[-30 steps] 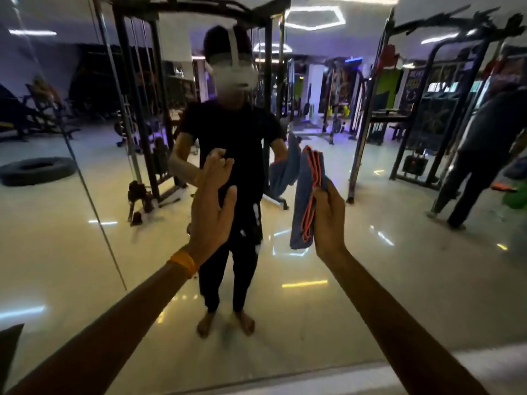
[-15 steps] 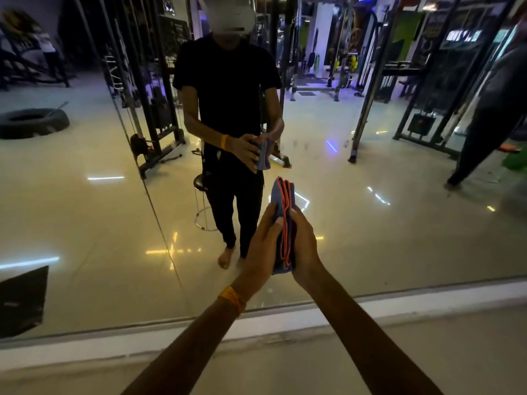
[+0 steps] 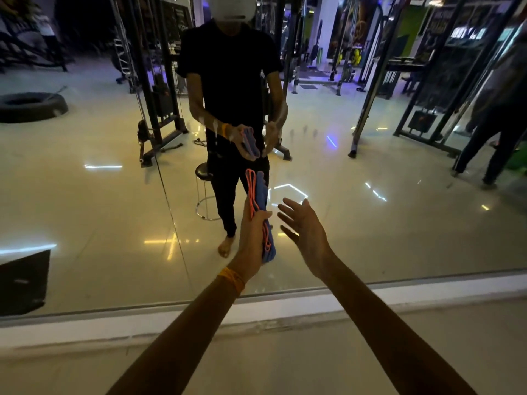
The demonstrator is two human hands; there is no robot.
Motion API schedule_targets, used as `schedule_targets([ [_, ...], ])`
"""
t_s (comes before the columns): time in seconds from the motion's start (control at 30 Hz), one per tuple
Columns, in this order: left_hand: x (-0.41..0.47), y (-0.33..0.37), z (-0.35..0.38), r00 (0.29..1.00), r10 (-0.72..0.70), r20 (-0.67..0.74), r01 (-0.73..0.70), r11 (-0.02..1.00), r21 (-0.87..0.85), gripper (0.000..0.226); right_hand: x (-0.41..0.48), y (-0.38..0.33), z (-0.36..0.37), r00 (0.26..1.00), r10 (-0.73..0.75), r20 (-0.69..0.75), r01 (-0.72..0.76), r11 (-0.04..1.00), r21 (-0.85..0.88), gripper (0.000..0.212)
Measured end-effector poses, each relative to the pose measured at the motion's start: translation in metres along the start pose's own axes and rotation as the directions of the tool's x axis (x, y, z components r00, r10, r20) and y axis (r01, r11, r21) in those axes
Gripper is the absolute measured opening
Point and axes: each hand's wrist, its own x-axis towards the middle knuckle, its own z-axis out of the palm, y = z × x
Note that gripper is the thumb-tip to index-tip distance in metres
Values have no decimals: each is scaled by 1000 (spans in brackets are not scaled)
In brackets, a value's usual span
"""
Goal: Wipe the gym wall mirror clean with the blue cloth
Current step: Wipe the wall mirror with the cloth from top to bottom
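Blue cloth (image 3: 261,195): folded, clear of the glass; wiping judged not yet begun.
Held upright before the gym wall mirror (image 3: 85,212) in the left hand (image 3: 252,238), fingers curled round it; right hand (image 3: 306,232) alongside, fingers spread, empty. Smears showed mid-mirror.
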Motion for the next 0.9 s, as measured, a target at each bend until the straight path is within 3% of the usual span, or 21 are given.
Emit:
schedule_targets([
  [0.07,10,21,6,999,34,-27,-33,998,55,55,17,-19,-9,988,-142,-60,129,975,-178,38],
  [0.17,26,50,18,927,361,-104,-330,915,230,46,51,-59,-26,893,-445,-72,358,798,-485,35],
  [0.27,48,88,41,705,702,-102,-601,668,439,78,90,-109,-47,650,-758,58,553,419,-720,39],
  [0.4,88,130,71,476,868,-140,-599,436,672,78,135,-190,-62,224,-945,236,639,-40,-768,42],
  [0.47,101,151,86,374,920,-119,-558,326,763,71,155,-221,-71,119,-949,291,610,-162,-776,45],
  [0.5,107,161,93,345,934,-99,-531,280,800,70,166,-232,-75,114,-942,317,564,-201,-801,47],
  [0.63,124,193,115,327,943,-63,-457,217,863,74,199,-261,-92,245,-884,398,384,-289,-877,51],
  [0.77,155,224,139,315,949,-20,-392,150,908,76,221,-283,-98,187,-863,469,420,-361,-833,55],
  [0.9,185,220,156,260,965,-10,-272,83,959,83,243,-293,-106,195,-850,489,373,-397,-839,60],
])
